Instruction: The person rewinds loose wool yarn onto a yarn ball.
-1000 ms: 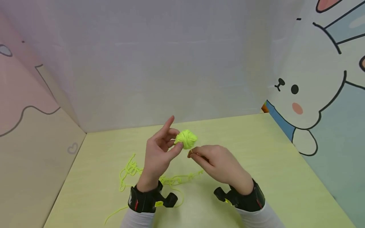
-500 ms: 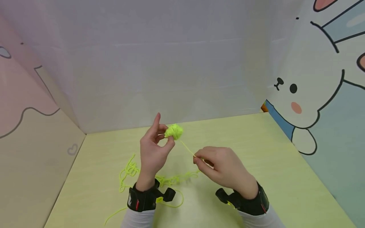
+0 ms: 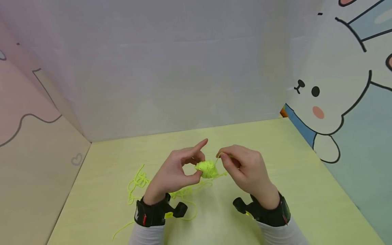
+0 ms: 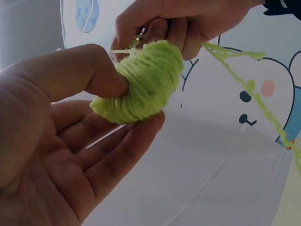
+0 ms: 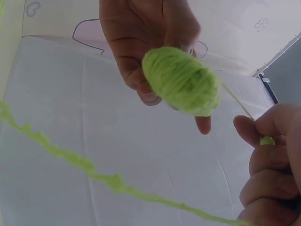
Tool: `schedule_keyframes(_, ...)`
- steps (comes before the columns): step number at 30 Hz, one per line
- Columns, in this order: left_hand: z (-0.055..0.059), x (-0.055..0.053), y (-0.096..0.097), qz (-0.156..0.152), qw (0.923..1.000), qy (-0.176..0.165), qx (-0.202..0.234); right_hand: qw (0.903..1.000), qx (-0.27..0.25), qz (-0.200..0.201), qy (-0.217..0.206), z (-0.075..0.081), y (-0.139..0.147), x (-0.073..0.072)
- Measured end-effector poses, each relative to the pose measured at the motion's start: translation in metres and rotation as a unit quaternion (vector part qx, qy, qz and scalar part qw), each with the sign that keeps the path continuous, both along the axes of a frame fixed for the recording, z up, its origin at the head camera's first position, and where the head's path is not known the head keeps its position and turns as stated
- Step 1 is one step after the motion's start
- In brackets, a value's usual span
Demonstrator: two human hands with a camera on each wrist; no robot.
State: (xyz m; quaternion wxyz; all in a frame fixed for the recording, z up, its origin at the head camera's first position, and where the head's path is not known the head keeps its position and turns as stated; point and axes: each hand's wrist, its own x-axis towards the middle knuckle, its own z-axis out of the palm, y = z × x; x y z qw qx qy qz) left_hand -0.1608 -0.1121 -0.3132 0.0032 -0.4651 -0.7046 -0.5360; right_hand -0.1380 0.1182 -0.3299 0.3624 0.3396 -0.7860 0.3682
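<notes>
Yarn tangle (image 3: pixel 141 179) on table (image 3: pixel 269 153), partly behind left hand (image 3: pixel 175 173) pinching yarn ball (image 3: pixel 207 169); right hand (image 3: pixel 247 166) pinches strand (image 5: pixel 238 102).

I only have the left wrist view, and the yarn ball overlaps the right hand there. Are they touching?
Observer: No, the right wrist view shows a gap between the ball and the right hand, bridged by a nearly straight strand.
Operator: What lies below?
Observer: The head view shows a tangle of yarn on the table, left of the left hand.
Operator: Anything nearer the body?
Observer: Yes, in the head view a single yarn end lies on the table, left of the left sleeve.
</notes>
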Motion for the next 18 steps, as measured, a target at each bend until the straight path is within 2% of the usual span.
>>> schedule_keyframes(4, 0.002, 0.002, 0.000, -0.043, 0.9989, -0.009, 0.019, 0.9999, 0.002, -0.006, -0.015, 0.000, -0.001, -0.002)
schedule_keyframes(9, -0.001, 0.000, -0.001, -0.069, 0.9959, -0.008, 0.057, 0.9990, -0.003, -0.005, -0.045, -0.002, -0.002, -0.004)
schedule_keyframes(13, -0.011, -0.005, -0.004, -0.088, 0.9915, -0.014, 0.095, 0.9938, 0.006, 0.003, -0.111, -0.006, -0.004, -0.004)
schedule_keyframes(16, -0.019, -0.010, -0.005, -0.096, 0.9863, -0.021, 0.133, 0.9842, 0.035, 0.005, -0.174, -0.010, -0.010, -0.004)
schedule_keyframes(18, -0.022, -0.012, -0.004, -0.090, 0.9822, -0.030, 0.162, 0.9765, 0.061, 0.002, -0.207, -0.012, -0.015, -0.004)
